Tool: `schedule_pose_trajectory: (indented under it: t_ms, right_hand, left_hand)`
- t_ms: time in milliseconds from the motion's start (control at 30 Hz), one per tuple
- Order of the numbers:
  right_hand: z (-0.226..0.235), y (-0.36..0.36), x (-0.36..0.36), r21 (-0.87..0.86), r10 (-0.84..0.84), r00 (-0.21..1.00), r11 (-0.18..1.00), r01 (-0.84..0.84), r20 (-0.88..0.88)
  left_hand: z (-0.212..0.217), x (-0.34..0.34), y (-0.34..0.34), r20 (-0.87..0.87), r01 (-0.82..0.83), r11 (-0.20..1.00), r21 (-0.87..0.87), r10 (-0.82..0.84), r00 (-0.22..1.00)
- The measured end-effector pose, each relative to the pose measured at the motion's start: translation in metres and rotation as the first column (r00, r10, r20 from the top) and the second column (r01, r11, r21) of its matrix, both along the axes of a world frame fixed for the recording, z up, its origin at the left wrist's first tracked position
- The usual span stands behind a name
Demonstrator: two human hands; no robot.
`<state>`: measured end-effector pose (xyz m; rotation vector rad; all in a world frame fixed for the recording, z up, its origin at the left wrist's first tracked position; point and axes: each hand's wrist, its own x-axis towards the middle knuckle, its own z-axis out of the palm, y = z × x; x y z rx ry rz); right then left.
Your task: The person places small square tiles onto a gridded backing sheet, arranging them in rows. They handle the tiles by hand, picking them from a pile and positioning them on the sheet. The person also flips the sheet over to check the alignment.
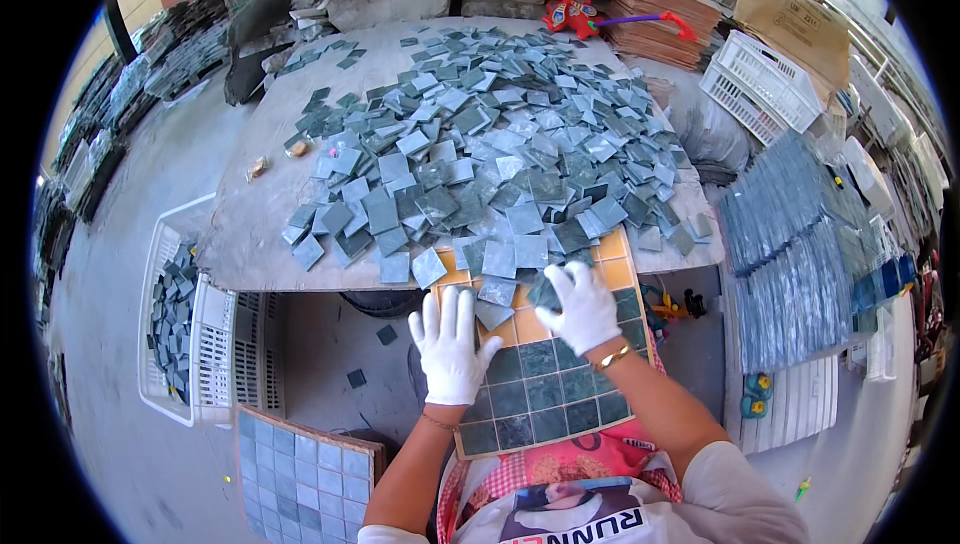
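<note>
Across my lap, its far end at the table edge, lies an orange grid board (612, 272) with square cells. Dark green square stone tiles (543, 391) fill its nearer rows; farther cells show bare orange. My left hand (447, 349), in a white glove, rests at the board's left side with fingers stretched out, over a tile there. My gloved right hand (582, 312) is over the board's upper part, its fingers closed on a dark green stone tile (544, 293). Between the hands, loose tiles (496, 291) lie askew on the grid.
A wide heap of loose stone tiles (440, 204) covers much of the table (250, 234). White crates (215, 344) with tiles stand at left, near a tiled panel (305, 474). Stacked tile sheets (790, 244) are at right. A red toy (572, 14) lies at the back.
</note>
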<state>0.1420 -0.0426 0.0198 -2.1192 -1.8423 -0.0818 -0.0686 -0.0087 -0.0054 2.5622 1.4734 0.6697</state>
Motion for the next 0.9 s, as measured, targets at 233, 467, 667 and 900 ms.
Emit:
schedule_pose_trajectory:
  t_ms: [233, 467, 667, 900]
  right_hand:
    - [0.006, 0.036, 0.06, 0.316, -0.051, 0.992, 0.949, 0.011, 0.117]
    - [-0.008, 0.044, 0.004, 0.206, 0.305, 0.938, 0.919, -0.335, 0.161]
    - [-0.014, 0.041, 0.014, 0.341, 0.455, 0.867, 0.797, -0.498, 0.202]
    - [-0.022, -0.029, -0.021, 0.222, 0.611, 0.789, 0.78, -0.585, -0.066]
  left_hand:
    - [-0.018, 0.025, 0.042, -0.085, 0.07, 0.998, 0.005, -0.069, 0.994]
    - [-0.011, 0.007, 0.06, 0.047, 0.26, 0.964, -0.054, -0.258, 0.965]
    - [-0.004, -0.009, 0.046, 0.096, 0.169, 0.985, -0.016, -0.167, 0.981]
    - [-0.002, -0.003, 0.053, 0.198, 0.191, 0.98, -0.047, -0.179, 0.964]
